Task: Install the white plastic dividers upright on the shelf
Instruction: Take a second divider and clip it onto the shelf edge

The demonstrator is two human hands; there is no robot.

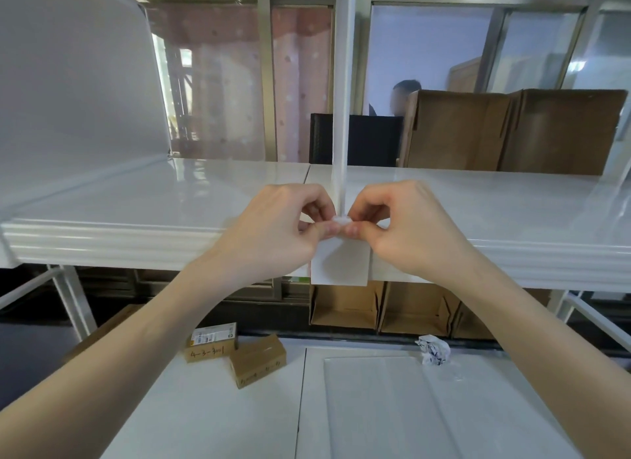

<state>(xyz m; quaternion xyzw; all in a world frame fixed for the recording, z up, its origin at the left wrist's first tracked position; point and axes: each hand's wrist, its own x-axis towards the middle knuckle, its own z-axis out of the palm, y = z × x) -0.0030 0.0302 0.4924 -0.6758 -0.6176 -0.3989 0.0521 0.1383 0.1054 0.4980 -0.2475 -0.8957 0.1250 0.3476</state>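
A thin white plastic divider [341,82] is standing upright on the white shelf [170,199], seen edge-on, and it is running from the front lip of the shelf to the back. Both hands are meeting at the bottom front end of this divider. The left hand [273,229] is sitting just to the left of the divider, and the right hand [406,226] is sitting just to the right of it. Their fingers are curling in, and the fingertips of both hands are pinching a small white clip [341,219] at the foot of the divider, right on the shelf edge. A white tab [341,264] is hanging down over the front of the shelf just below the clip. A second white divider [75,82] is standing well to the left of the middle divider, and it is wide and has a rounded top corner. Open cardboard boxes [512,130] are standing to the right of the middle divider, at the back of the shelf. Below the middle divider, on a lower white surface [375,407], two small brown boxes [235,352] are lying to the left, and a crumpled ball of paper [433,349] is lying to the right. More cardboard boxes [382,308] are sitting under the shelf.
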